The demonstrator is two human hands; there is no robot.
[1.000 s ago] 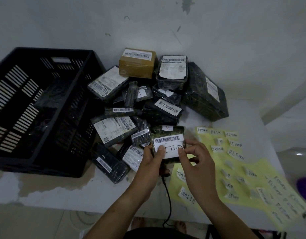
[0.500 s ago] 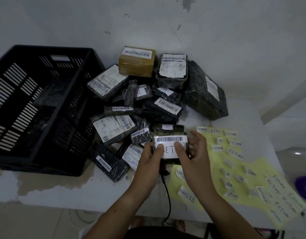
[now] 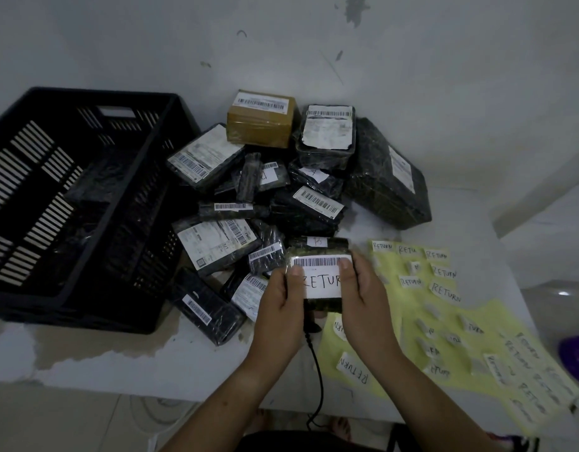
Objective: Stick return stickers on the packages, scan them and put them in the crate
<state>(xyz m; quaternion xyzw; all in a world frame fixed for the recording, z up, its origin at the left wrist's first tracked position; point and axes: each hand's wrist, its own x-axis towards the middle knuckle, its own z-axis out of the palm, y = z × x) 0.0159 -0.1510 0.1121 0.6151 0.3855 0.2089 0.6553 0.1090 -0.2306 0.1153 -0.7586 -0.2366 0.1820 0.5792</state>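
Observation:
A small black-wrapped package [image 3: 320,256] with a barcode label is held above the table by both hands. My left hand [image 3: 278,308] grips its left side and my right hand [image 3: 363,298] its right side. Both thumbs press on a white RETURN sticker [image 3: 322,283] lying on its top face below the barcode. A black slatted crate [image 3: 86,203] stands to the left. A pile of wrapped packages [image 3: 281,190] lies behind my hands. Yellow backing sheets [image 3: 444,321] with handwritten RETURN stickers lie to the right.
A brown cardboard parcel [image 3: 260,122] and a large black parcel [image 3: 386,177] sit at the back of the pile by the wall. A black cable [image 3: 317,370] runs from under my hands over the table's front edge. A purple object [image 3: 575,353] is at far right.
The package has stayed between my hands while my thumbs slid outward across the RETURN sticker. My right hand has shifted from pinching the sticker to gripping the package's right side.

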